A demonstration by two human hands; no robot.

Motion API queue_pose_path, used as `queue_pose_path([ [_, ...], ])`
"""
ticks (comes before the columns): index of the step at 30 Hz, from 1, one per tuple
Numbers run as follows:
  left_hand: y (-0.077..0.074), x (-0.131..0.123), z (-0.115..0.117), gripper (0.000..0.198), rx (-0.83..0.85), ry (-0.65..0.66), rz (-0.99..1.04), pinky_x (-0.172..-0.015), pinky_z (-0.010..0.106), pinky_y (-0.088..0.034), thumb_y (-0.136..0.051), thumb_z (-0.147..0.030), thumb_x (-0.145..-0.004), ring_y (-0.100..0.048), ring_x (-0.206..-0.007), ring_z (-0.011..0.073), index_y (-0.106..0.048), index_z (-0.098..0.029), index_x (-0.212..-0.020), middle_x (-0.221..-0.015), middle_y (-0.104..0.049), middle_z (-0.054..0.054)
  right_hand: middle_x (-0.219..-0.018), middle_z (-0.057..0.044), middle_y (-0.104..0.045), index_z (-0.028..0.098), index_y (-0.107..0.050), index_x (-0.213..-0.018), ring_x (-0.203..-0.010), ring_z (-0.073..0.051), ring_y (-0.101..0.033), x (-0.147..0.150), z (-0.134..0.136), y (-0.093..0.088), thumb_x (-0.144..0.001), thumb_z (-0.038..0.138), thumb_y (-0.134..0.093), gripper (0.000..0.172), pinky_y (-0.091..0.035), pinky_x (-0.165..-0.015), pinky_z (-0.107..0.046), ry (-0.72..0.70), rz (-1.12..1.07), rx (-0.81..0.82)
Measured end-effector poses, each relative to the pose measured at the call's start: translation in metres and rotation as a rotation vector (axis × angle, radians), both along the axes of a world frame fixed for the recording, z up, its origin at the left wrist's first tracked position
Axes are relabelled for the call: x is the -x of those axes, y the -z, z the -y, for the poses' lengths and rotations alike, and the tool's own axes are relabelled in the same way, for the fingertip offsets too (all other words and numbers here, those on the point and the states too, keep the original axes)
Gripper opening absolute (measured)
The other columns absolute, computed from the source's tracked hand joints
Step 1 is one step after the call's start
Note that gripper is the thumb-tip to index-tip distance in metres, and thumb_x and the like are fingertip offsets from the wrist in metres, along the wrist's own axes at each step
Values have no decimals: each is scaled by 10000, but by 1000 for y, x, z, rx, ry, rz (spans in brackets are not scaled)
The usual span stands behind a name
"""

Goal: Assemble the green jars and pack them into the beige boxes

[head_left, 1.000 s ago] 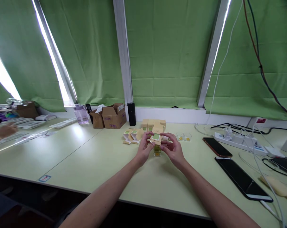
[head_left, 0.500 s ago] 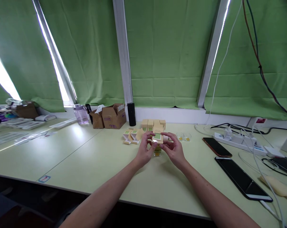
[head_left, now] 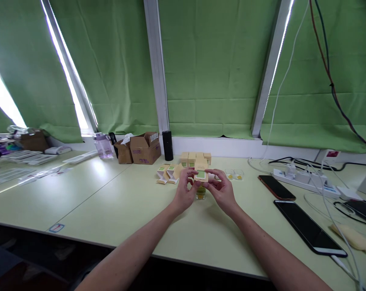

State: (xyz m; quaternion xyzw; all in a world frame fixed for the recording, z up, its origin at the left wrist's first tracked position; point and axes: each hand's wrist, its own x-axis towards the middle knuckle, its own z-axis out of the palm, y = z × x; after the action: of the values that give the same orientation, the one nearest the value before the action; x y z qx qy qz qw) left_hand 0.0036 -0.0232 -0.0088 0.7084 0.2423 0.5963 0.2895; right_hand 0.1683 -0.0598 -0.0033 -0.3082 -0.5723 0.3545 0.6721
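Between my two hands is a small cream carton (head_left: 201, 175) with a green window and its top flap up. My left hand (head_left: 186, 189) grips its left side with fingers and thumb closed, and my right hand (head_left: 220, 190) grips its right side the same way. Directly under the carton shows a small clear container (head_left: 200, 194) with yellow-green contents; its upper part is hidden. Two open cartons (head_left: 168, 174) lie left of my left hand. Behind my hands stands a row of similar cartons (head_left: 191, 157). Clear cups with yellow bits (head_left: 234, 175) sit to the right.
A brown cardboard box (head_left: 145, 149), a black cylinder (head_left: 167, 146) and a lilac bottle (head_left: 103, 146) stand at the back left. On the right lie two phones (head_left: 310, 227), a power strip (head_left: 306, 181) and loose cables. The table's front edge runs beneath my forearms.
Almost nothing differs. The carton and its front edge sit slightly lower over the clear container, with my hands in nearly the same place.
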Motion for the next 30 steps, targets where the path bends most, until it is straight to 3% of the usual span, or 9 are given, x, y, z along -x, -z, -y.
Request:
queue_pose_path([
  [11,-1,0,0,223,-21,-33,-3,-837,335,-496,-650,-381,-969,-535,-1232,257,-582,-230,-1119,-1310,-508,125,-1346,-82,-520,307,-718,-1157,-856,-197,-728,0,-2,2,-788,506,-851,440,-647,-864,-419,25,13,7],
  [23,-2,-2,0,170,-40,-72,7,-803,318,-504,-659,-336,-951,-552,-1174,242,-595,-223,-1060,-1251,-523,110,-1320,-59,-519,305,-719,-1145,-855,-167,-733,1,-4,3,-802,487,-831,404,-643,-871,-376,19,16,19],
  [30,-6,4,4,296,-68,-61,-57,-882,355,-527,-636,-392,-973,-580,-1118,227,-588,-246,-1227,-1316,-517,117,-1321,-62,-623,316,-664,-1233,-943,-202,-741,-1,-3,-1,-786,447,-833,495,-629,-901,-395,-48,2,56],
])
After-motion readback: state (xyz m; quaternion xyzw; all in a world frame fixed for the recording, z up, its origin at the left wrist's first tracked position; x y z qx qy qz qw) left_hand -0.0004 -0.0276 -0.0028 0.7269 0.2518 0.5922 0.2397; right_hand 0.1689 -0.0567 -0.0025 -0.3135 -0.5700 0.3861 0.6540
